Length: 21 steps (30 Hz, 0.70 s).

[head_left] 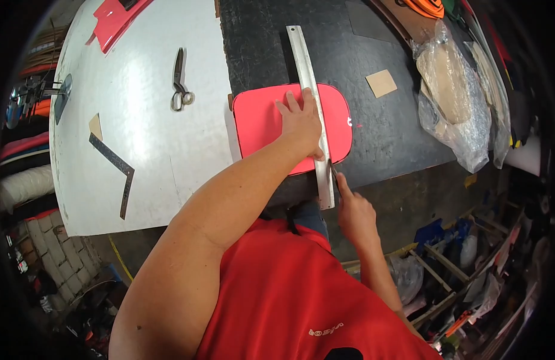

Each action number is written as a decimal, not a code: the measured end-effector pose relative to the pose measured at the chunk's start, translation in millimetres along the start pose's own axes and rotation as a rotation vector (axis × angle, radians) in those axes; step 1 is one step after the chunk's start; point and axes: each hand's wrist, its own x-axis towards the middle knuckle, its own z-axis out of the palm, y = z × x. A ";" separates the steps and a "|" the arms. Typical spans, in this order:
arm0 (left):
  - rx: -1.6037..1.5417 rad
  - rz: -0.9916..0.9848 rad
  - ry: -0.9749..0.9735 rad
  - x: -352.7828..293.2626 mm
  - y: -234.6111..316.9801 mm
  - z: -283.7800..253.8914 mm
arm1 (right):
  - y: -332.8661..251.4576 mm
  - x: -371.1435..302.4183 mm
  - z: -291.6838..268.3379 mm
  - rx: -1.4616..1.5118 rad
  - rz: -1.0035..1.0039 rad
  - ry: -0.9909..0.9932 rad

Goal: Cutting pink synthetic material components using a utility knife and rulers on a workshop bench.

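Note:
A pinkish-red sheet with rounded corners and a dark outline lies on the black part of the table. Across it, slightly tilted, runs a long metal ruler that sticks out past both the far and near edges. My left hand presses down on the ruler and sheet, its fingers spread. Just right of the ruler, at the sheet's near edge, my right hand grips a thin dark-bladed knife, the index finger stretched along it. The knife's handle is mostly hidden in the fist.
Scissors and an angled metal square lie on the white tabletop at left. A small tan piece sits right of the sheet. Bubble-wrapped tan pieces lie at far right, beyond a red item at far left.

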 end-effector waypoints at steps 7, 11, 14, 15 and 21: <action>-0.021 0.011 0.025 -2.9 -1.1 -1.8 | 2.4 -17.1 -9.9 0.052 0.085 -0.073; -0.043 -0.006 0.015 -5.5 -2.5 1.3 | -11.2 11.4 -65.5 0.138 -0.049 0.217; -0.062 -0.017 0.049 -1.2 4.1 -2.7 | -22.9 78.9 -79.2 0.076 -0.054 0.245; -0.040 0.014 -0.013 -1.4 4.1 -7.8 | -30.8 100.4 -81.3 0.064 -0.032 0.216; -0.016 -0.002 -0.013 2.8 1.1 0.3 | -51.0 168.7 -72.7 0.047 -0.041 0.180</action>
